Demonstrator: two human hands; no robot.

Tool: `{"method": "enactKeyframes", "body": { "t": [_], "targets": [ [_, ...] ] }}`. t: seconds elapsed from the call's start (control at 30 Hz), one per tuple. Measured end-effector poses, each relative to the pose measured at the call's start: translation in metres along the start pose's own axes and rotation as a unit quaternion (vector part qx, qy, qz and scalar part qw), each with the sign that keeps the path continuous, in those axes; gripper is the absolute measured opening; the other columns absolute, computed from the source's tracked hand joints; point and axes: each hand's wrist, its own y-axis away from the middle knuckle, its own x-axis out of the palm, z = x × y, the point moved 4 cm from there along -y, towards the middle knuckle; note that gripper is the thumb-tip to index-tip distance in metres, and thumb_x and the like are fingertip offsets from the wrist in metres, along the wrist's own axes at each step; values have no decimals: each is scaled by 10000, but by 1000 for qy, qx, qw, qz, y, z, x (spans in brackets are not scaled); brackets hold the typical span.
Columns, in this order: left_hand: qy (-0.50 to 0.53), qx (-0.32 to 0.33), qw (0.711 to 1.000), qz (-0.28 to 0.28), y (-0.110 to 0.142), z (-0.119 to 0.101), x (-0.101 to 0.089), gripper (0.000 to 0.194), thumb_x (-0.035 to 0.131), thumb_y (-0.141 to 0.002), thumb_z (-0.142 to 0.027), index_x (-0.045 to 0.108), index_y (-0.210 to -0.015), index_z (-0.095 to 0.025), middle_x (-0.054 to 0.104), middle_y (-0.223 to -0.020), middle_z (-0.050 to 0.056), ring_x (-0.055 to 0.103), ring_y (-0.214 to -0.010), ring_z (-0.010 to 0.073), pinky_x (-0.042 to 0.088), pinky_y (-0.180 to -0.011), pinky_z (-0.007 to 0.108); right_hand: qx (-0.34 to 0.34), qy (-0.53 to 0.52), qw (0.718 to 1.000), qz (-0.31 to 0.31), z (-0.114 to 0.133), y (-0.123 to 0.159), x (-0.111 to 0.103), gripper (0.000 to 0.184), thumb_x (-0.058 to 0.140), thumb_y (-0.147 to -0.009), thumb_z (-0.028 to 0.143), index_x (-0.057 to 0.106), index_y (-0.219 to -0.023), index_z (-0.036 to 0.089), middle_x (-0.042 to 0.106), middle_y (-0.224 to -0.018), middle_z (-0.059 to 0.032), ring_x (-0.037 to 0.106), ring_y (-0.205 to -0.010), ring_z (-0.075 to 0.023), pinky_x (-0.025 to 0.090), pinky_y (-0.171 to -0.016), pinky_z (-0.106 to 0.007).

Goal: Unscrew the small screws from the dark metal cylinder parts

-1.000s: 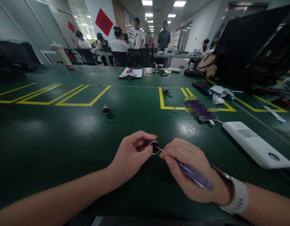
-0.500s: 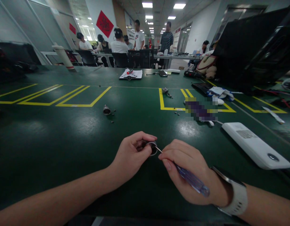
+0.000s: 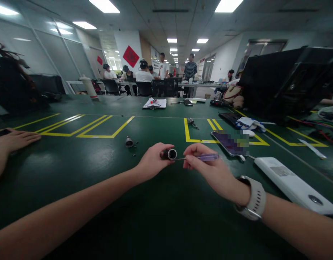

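My left hand [image 3: 153, 161] pinches a small round metal housing [image 3: 172, 154], its dark hollow end turned toward me. Between the thumb and fingers of my right hand [image 3: 206, 166] is a screwdriver [image 3: 208, 157] with a clear purple handle. Its thin shaft points left and ends close to the housing's lower rim; I cannot tell whether the tip touches. Left of my hands, a metal cup-shaped part [image 3: 129, 142] lies on the green table [image 3: 106, 224], with several tiny dark pieces beside it. Another metal part [image 3: 192, 123] rests inside a yellow taped outline.
On the right lie a phone [image 3: 228, 143] and a white power bank [image 3: 294, 184]. A clipboard with papers [image 3: 154, 104] is farther back. Another person's hand [image 3: 17, 141] rests on the table at far left. A black computer case [image 3: 285, 76] stands at back right; people are beyond.
The screwdriver has swung from slanting into the housing's opening to nearly level beside its rim. The housing's open end now faces me more. My view has tilted up, and another person's hand shows more at left.
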Motion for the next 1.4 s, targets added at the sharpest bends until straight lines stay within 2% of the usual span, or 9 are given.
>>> {"method": "enactKeyframes", "body": {
  "t": [0.17, 0.3, 0.37, 0.47, 0.67, 1.03, 1.17, 1.3, 1.4],
  "targets": [
    [-161, 99, 981, -33, -40, 16, -9, 247, 720, -631, -260, 618, -829, -153, 538, -842, 36, 522, -773, 182, 432, -675, 313, 16, -130, 986, -103, -25, -44, -2, 73, 565, -750, 226, 525, -714, 178, 578, -653, 12, 521, -584, -121, 406, -576, -274],
    [-169, 118, 976, -76, -60, 36, -9, 359, 750, -585, -363, 516, -769, -162, 529, -765, 7, 497, -734, 179, 407, -656, 306, 8, -208, 970, -126, -43, -56, 4, 100, 629, -708, 247, 557, -710, 178, 592, -698, 9, 528, -616, -121, 421, -608, -275],
    [-114, 96, 987, -54, -66, 47, -6, 326, 696, -649, -368, 470, -783, -175, 537, -747, -10, 506, -683, 155, 403, -610, 277, 11, -214, 970, -111, -51, -55, 8, 115, 639, -711, 275, 579, -744, 183, 600, -743, -1, 544, -670, -136, 432, -627, -283],
    [-70, 80, 994, -28, -69, 56, -1, 272, 656, -681, -313, 459, -815, -182, 559, -747, -21, 526, -667, 140, 404, -604, 258, 18, -181, 981, -71, -59, -49, 12, 134, 619, -741, 304, 600, -801, 186, 613, -822, -24, 560, -765, -163, 443, -659, -300],
    [-94, 98, 990, -32, -67, 55, 0, 166, 629, -683, -301, 540, -700, -161, 537, -647, -23, 490, -600, 123, 372, -561, 236, -12, -43, 998, -37, -61, -43, 14, 168, 538, -821, 322, 613, -916, 206, 614, -930, -34, 568, -862, -181, 453, -757, -342],
    [-234, 158, 959, -25, -61, 45, 4, 111, 581, -722, -247, 525, -666, -170, 546, -655, -10, 508, -629, 141, 368, -595, 257, -39, 89, 995, -34, -55, -41, 19, 173, 510, -834, 253, 625, -950, 197, 635, -965, -49, 569, -922, -193, 424, -840, -372],
    [-227, 170, 959, -22, -59, 42, 4, 91, 575, -723, -235, 527, -679, -171, 553, -674, -6, 518, -653, 145, 380, -626, 265, 1, -41, 998, -43, -63, -44, 14, 171, 530, -812, 296, 657, -867, 196, 653, -904, -44, 579, -886, -195, 424, -791, -358],
    [-154, 164, 974, -6, -58, 43, 4, 46, 551, -714, -189, 519, -689, -167, 535, -663, -15, 511, -633, 129, 386, -593, 240, 61, -225, 971, -54, -73, -48, 11, 169, 552, -780, 299, 666, -818, 180, 677, -885, -57, 584, -869, -195, 421, -750, -337],
    [-128, 160, 979, -2, -59, 45, 4, 38, 548, -708, -176, 516, -691, -167, 529, -659, -21, 506, -623, 122, 387, -588, 232, 73, -263, 960, -56, -74, -49, 11, 167, 557, -772, 301, 668, -820, 186, 685, -869, -54, 583, -846, -189, 417, -737, -331]
  ]
}}
